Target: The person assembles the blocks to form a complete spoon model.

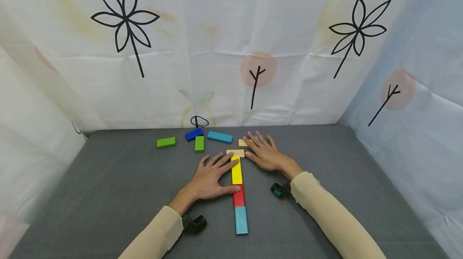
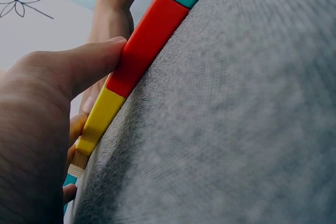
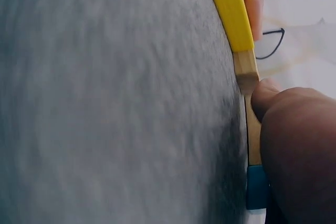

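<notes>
A straight column of flat blocks runs up the middle of the table in the head view: a light blue block (image 1: 241, 221), a red block (image 1: 238, 199), a yellow block (image 1: 236, 174) and a crosswise plain wooden block (image 1: 236, 153). My left hand (image 1: 209, 180) lies spread beside it, thumb on the red block, fingertips at the yellow and wooden blocks. To the right, my right hand (image 1: 267, 156) has its fingers extended over a second wooden block (image 1: 242, 143) and a blue block (image 3: 257, 187), both partly hidden. Its thumb tip is right at the crosswise block's end (image 3: 247, 74).
Farther back on the grey table (image 1: 126, 194) lie a green block (image 1: 166, 142), another green block (image 1: 199, 144), a dark blue block (image 1: 194, 134) and a light blue block (image 1: 220, 137). A patterned white curtain (image 1: 217, 50) rises along the table's far edge.
</notes>
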Available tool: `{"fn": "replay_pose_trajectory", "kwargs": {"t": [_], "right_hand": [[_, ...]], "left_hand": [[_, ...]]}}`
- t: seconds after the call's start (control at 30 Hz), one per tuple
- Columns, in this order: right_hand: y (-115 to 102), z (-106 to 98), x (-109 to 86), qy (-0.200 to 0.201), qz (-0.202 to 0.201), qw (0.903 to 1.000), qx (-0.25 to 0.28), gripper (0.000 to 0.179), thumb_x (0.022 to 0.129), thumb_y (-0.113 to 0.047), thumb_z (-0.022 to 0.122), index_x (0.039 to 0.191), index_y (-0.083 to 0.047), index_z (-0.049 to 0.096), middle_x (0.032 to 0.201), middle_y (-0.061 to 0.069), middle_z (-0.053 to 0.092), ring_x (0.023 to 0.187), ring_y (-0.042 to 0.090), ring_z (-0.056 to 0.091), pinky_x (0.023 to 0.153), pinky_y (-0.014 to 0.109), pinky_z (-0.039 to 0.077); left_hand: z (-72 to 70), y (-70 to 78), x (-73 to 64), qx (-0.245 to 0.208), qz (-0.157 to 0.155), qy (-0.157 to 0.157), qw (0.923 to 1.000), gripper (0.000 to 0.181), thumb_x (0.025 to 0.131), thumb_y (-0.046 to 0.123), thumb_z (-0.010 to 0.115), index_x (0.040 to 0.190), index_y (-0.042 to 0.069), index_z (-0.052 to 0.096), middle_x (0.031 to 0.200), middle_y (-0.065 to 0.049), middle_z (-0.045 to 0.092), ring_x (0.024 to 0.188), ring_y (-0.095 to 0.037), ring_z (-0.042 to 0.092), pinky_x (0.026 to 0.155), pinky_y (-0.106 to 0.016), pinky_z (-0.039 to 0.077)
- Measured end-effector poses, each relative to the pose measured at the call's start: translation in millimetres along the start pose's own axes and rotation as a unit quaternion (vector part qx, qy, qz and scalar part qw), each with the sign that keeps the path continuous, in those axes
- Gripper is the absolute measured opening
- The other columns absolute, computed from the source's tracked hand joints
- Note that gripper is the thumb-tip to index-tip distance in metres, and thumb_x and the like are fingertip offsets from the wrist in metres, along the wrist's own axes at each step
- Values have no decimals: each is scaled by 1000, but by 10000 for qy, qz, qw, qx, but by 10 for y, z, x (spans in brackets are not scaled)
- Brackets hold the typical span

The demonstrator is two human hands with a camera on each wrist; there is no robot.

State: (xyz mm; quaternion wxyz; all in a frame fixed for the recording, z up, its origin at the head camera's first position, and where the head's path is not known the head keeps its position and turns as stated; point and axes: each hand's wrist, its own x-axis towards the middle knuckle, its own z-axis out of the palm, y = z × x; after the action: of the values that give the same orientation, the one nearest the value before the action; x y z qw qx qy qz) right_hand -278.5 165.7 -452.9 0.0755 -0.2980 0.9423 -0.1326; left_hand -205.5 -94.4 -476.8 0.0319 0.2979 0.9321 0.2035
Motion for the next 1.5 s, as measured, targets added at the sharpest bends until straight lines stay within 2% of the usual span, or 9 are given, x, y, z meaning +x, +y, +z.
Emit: {"fn": "replay_pose_trajectory", "kwargs": {"t": [0.37, 0.5, 0.6, 0.7, 0.83, 1.0, 1.17, 1.5], "right_hand": [[379, -101, -115, 290, 638, 9975, 123, 68, 110, -46, 35, 163, -9, 18, 168, 19, 9, 153, 43, 2, 115, 69, -2], [411, -119, -146, 492, 747, 9959, 140, 68, 109, -45, 40, 163, -8, 20, 168, 20, 12, 153, 45, 3, 115, 69, -1], [314, -118, -167, 669, 601, 9958, 146, 70, 108, -46, 44, 163, -8, 22, 168, 19, 15, 154, 42, 5, 116, 69, 0], [135, -92, -211, 755, 181, 9965, 300, 72, 106, -46, 49, 162, -8, 25, 168, 16, 17, 154, 40, 6, 116, 68, 1], [-113, -20, -311, 521, -344, 9963, 586, 76, 104, -47, 53, 163, -9, 23, 169, 11, 16, 155, 36, 5, 117, 66, 1], [-310, 89, -413, 278, -672, 9952, 651, 78, 104, -49, 54, 163, -10, 21, 169, 8, 15, 155, 34, 5, 116, 67, 3], [-405, 163, -447, 213, -842, 9944, 597, 78, 104, -48, 52, 163, -9, 19, 170, 8, 13, 155, 35, 4, 116, 68, 5], [-438, 234, -468, 26, -700, 9963, 491, 87, 101, -58, 51, 164, -12, 13, 171, 4, 5, 156, 31, 0, 118, 65, 3]], "left_hand": [[2, 4, -1, 0, -52, -56, 10000, 87, 88, 78, 51, 160, 34, 32, 169, 10, 16, 154, -28, 16, 117, -66, 2], [9, 5, -4, -21, -51, -67, 10000, 87, 88, 78, 51, 160, 33, 33, 169, 10, 17, 154, -28, 16, 117, -65, 2], [9, 13, -4, -44, -53, -57, 10000, 87, 88, 78, 52, 160, 33, 33, 169, 10, 17, 154, -28, 16, 117, -65, 3], [5, 22, -2, -44, -52, -44, 10000, 88, 87, 78, 51, 160, 33, 32, 169, 10, 16, 154, -28, 16, 117, -65, 3], [-2, 29, -1, -42, 7, -23, 10000, 88, 88, 77, 52, 161, 32, 31, 169, 8, 16, 154, -28, 16, 117, -66, 3], [-10, 23, -6, 14, 96, 54, 9999, 89, 88, 75, 54, 161, 29, 32, 169, 5, 17, 154, -30, 17, 116, -67, 6], [-15, 12, -12, 107, 71, 62, 9999, 90, 87, 77, 53, 161, 31, 30, 169, 7, 16, 154, -29, 17, 116, -67, 6], [3, 8, -16, 179, 105, 105, 9997, 90, 88, 77, 52, 161, 31, 30, 169, 5, 17, 154, -30, 18, 116, -67, 7]]}}
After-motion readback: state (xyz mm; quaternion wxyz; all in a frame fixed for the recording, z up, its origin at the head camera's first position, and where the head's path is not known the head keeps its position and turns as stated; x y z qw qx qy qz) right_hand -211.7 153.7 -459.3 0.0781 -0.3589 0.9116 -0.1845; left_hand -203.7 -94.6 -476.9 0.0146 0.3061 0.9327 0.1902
